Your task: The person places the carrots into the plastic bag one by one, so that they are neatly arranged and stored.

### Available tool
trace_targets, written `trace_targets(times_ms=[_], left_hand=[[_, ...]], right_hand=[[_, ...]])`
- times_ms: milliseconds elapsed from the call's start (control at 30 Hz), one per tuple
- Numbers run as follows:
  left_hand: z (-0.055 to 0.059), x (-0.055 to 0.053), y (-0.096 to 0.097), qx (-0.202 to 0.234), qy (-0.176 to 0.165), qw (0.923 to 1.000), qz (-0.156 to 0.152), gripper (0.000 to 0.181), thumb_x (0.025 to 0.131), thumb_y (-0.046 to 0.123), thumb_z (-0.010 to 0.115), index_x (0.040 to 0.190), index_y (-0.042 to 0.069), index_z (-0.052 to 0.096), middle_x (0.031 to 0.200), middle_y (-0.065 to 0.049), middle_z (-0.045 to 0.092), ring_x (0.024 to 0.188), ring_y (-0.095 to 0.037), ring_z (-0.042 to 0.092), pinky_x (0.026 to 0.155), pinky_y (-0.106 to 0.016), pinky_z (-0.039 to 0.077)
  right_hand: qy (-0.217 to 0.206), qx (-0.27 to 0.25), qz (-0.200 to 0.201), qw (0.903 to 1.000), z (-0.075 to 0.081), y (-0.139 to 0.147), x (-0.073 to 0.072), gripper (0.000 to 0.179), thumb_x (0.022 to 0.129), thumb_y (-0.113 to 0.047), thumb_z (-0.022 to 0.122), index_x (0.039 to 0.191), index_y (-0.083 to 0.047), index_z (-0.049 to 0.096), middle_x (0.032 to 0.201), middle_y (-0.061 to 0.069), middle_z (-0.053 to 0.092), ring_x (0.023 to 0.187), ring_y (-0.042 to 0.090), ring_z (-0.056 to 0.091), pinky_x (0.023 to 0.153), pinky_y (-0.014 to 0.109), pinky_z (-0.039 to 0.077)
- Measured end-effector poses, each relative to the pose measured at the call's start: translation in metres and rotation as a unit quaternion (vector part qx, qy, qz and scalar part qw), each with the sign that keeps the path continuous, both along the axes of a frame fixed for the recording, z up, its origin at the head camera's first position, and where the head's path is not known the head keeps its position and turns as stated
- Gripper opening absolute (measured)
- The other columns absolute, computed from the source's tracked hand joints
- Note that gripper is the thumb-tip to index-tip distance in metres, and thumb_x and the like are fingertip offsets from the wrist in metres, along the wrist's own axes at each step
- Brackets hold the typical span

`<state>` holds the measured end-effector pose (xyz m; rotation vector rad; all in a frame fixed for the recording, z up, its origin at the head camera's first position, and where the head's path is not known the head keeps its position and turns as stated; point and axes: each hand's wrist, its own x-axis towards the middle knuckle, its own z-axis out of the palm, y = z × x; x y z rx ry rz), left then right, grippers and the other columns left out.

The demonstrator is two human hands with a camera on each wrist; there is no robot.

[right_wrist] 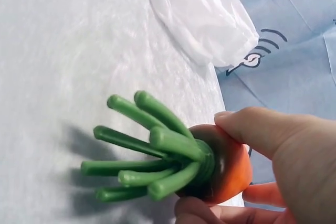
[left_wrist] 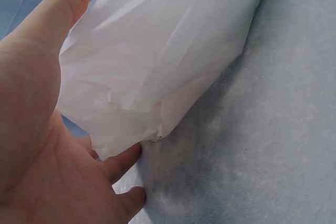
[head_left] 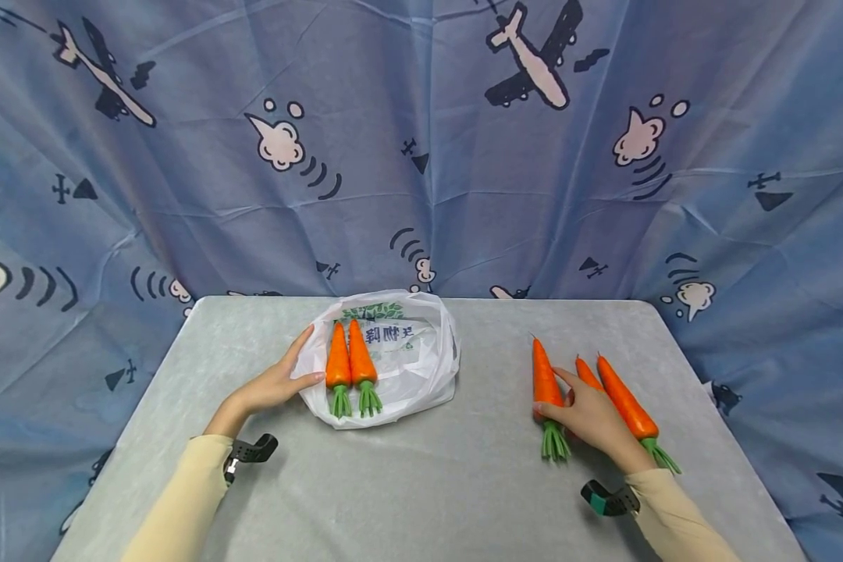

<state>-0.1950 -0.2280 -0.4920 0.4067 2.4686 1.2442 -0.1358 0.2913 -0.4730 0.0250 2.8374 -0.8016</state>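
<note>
A white plastic bag (head_left: 421, 375) lies spread at the table's middle-left, with two orange carrots (head_left: 362, 359) side by side in its mouth, green stems toward me. My left hand (head_left: 274, 384) rests against the bag's left side, thumb and fingers spread along the plastic. In the left wrist view the thumb extends along the bag (left_wrist: 157, 51) and the fingertips show below its edge. On the right, my right hand (head_left: 590, 414) grips another carrot (head_left: 544, 375) between thumb and fingers near its thick end. The right wrist view shows that carrot's green stems (right_wrist: 173, 150) close up.
Two more carrots (head_left: 628, 398) lie just right of my right hand, one partly hidden behind it. The grey table (head_left: 393, 499) ends at its back edge before a blue printed curtain (head_left: 365, 226). Each wrist wears a dark strap-like device (head_left: 253, 449).
</note>
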Motion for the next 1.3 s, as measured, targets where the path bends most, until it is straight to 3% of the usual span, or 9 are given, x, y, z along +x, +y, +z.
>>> trace_targets(times_ms=[200, 600, 867, 1300], left_hand=[[0.001, 0.000, 0.000, 0.001, 0.002, 1.0000, -0.004, 0.091, 0.098, 0.035, 0.061, 0.160, 0.030, -0.006, 0.167, -0.023, -0.001, 0.149, -0.054, 0.012, 0.116, -0.072, 0.016], [-0.002, -0.004, -0.001, -0.003, -0.007, 0.9999, -0.011, 0.089, 0.099, 0.040, 0.057, 0.160, 0.031, -0.007, 0.167, -0.022, -0.004, 0.150, -0.052, 0.006, 0.118, -0.071, 0.012], [0.000, -0.004, -0.001, -0.004, -0.023, 0.9997, -0.007, 0.089, 0.098, 0.044, 0.057, 0.159, 0.036, -0.009, 0.167, -0.019, -0.005, 0.150, -0.053, 0.007, 0.117, -0.072, 0.011], [0.005, -0.002, 0.000, 0.015, -0.018, 0.9995, -0.021, 0.086, 0.101, 0.034, 0.055, 0.160, 0.028, -0.007, 0.167, -0.019, -0.007, 0.151, -0.052, 0.001, 0.118, -0.071, 0.006]], right_hand=[[-0.001, -0.008, 0.006, 0.9999, 0.007, -0.010, -0.004, 0.085, 0.085, -0.048, 0.073, 0.151, -0.006, 0.038, 0.069, 0.003, 0.052, 0.049, 0.015, 0.049, 0.046, 0.024, 0.037], [-0.013, -0.071, 0.029, 0.9970, 0.026, -0.043, -0.019, 0.084, 0.086, -0.044, 0.074, 0.153, -0.011, 0.035, 0.071, 0.005, 0.053, 0.049, 0.016, 0.053, 0.048, 0.029, 0.046], [-0.005, -0.085, 0.040, 0.9956, 0.046, -0.067, -0.028, 0.084, 0.083, -0.046, 0.076, 0.152, -0.017, 0.038, 0.074, 0.005, 0.055, 0.048, 0.016, 0.054, 0.049, 0.029, 0.048], [-0.014, -0.126, 0.080, 0.9888, 0.068, -0.114, -0.039, 0.084, 0.082, -0.040, 0.078, 0.153, -0.018, 0.038, 0.074, 0.006, 0.054, 0.050, 0.017, 0.054, 0.050, 0.029, 0.050]])
